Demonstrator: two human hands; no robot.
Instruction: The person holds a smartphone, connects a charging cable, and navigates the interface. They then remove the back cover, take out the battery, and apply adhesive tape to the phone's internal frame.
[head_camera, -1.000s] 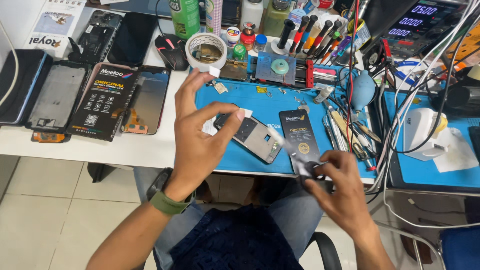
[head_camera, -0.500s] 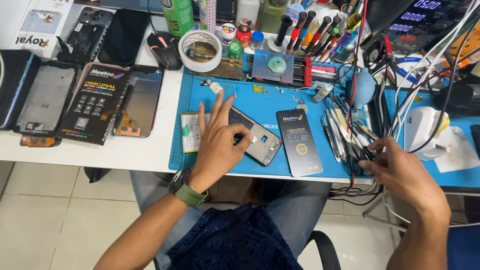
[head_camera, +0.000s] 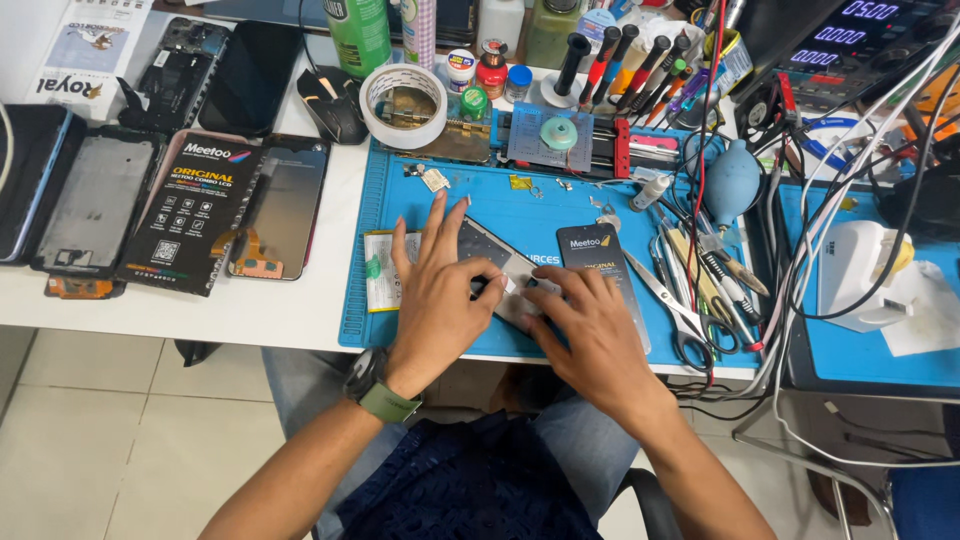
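Note:
A grey phone body (head_camera: 492, 262) lies tilted on the blue work mat (head_camera: 470, 200) near the table's front edge. My left hand (head_camera: 432, 292) rests flat over its left part, fingers spread, a green-strapped watch on the wrist. My right hand (head_camera: 585, 325) presses on the phone's right end with its fingertips; whether it pinches a small part there is hidden. A flat battery with a pale label (head_camera: 380, 270) lies under the left hand's edge. Just right of the phone lies a black screen package (head_camera: 597, 262).
Scissors (head_camera: 678, 322), tweezers and screwdrivers (head_camera: 720, 270) lie right of the package. A tape roll (head_camera: 404, 104), bottles and a tool holder stand at the back. Spare screens and frames (head_camera: 190, 215) lie on the white table at left. Cables (head_camera: 800, 260) hang on the right.
My right hand has come back from the tools at right to the phone's right end. My left hand stays flat on the phone, which now lies lower on the mat.

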